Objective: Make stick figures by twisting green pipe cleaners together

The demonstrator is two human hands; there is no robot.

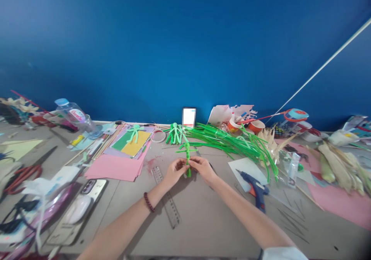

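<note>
Between both hands, above the middle of the table, stands a green pipe-cleaner figure (187,152) with a head and two side arms. My left hand (177,171) pinches its lower part from the left. From the right, my right hand (203,167) pinches the same part with thumb and finger. The fingertips hide some of the figure's body. Behind it, more green pipe-cleaner figures (174,133) stand close together. A long bundle of green pipe cleaners (214,137) lies to the right. Beneath my left forearm is a clear ruler (171,209).
A blue glue gun (256,188) rests on white paper at right, near thin wires. Pink paper (116,167) and coloured sheets lie left, with another figure (134,132) on top. A phone (78,209), red-handled scissors (23,179) and a bottle (74,113) are farther left.
</note>
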